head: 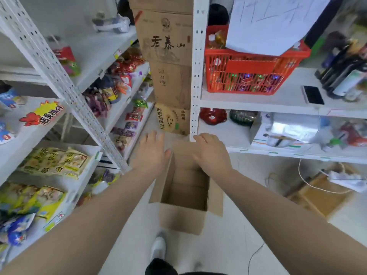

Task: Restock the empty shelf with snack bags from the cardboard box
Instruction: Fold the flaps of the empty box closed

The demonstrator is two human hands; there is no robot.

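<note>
both empty and slack-fingered, our left hand (152,153) and right hand (211,153) flanked the cardboard box's (182,219) far end. its long axis ran away from us; inside looked empty. snack bags (53,161) lay left of it.

The aisle is closed at its far end by stacked cartons (170,56). The open box (184,215) on the floor (238,245) is flanked by stocked shelves (93,148) at left and a white upright (196,76) at right.
</note>
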